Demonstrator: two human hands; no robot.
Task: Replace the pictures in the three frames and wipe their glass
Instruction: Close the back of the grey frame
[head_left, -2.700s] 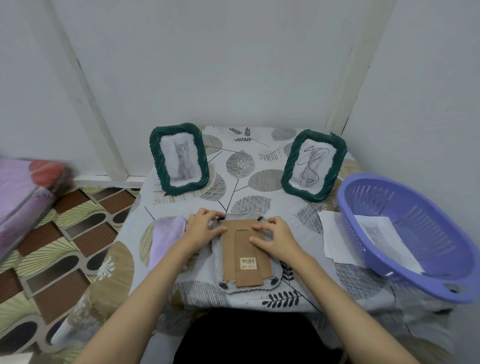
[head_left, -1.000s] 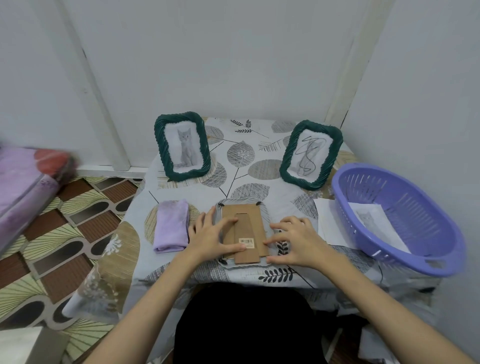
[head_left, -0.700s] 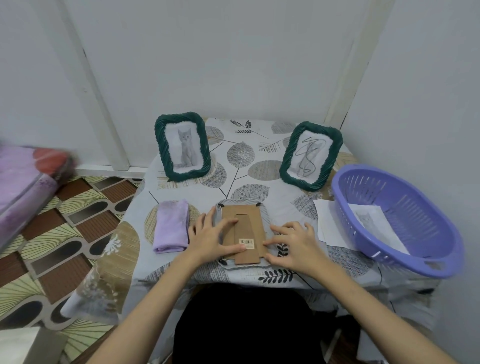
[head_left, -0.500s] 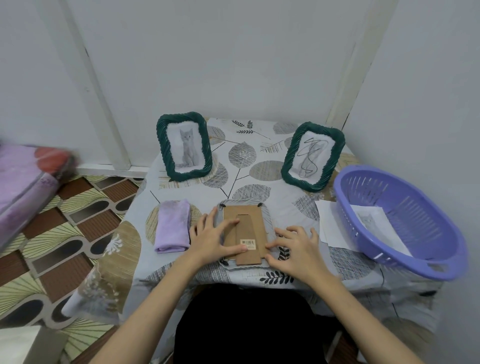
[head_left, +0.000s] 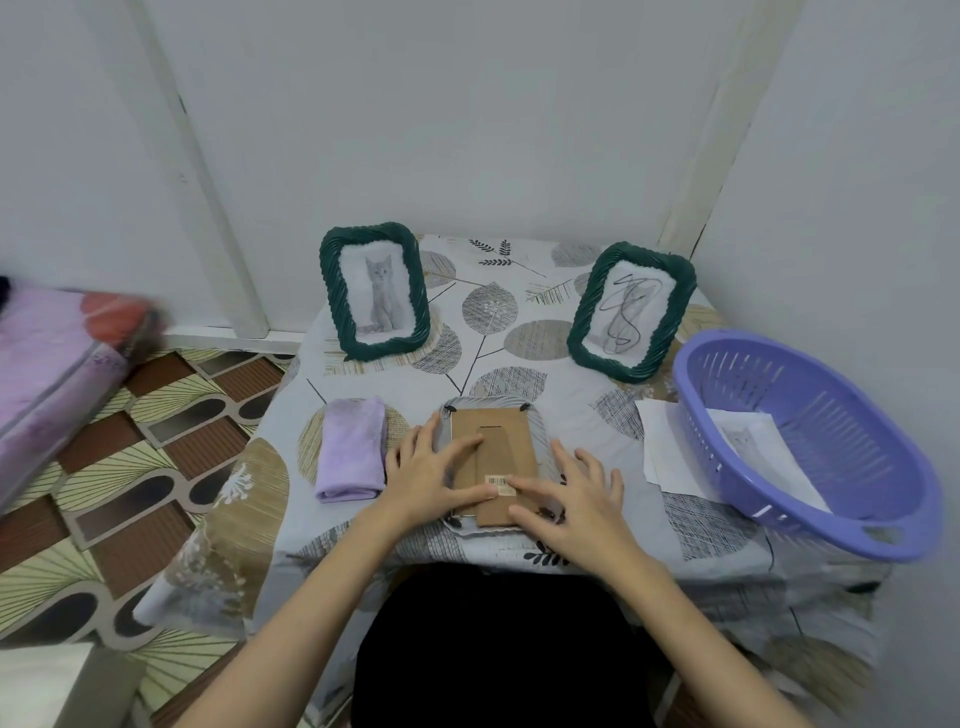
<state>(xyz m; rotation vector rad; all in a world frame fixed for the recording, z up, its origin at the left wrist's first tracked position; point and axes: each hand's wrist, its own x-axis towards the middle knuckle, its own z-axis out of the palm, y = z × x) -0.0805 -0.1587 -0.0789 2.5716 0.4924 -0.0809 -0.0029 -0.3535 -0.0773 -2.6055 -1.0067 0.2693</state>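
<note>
The right hand (head_left: 576, 499) has slid onto the face-down frame (head_left: 493, 462) beside the left hand (head_left: 426, 475), both flat with fingers straight, gripping nothing, near the table edge (head_left: 467, 553).

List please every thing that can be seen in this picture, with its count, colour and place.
standing frames: 2, dark green, back of table, upright
face-down frame: 1, brown backing up, front centre
cloth: 1, lilac, folded, left of face-down frame
basket: 1, purple, right edge
paper sheets: at least 2, white; one in basket, rest beside it
tablecloth: 1, grey, leaf print
left hand: on backing
right hand: on backing, lower right
</note>
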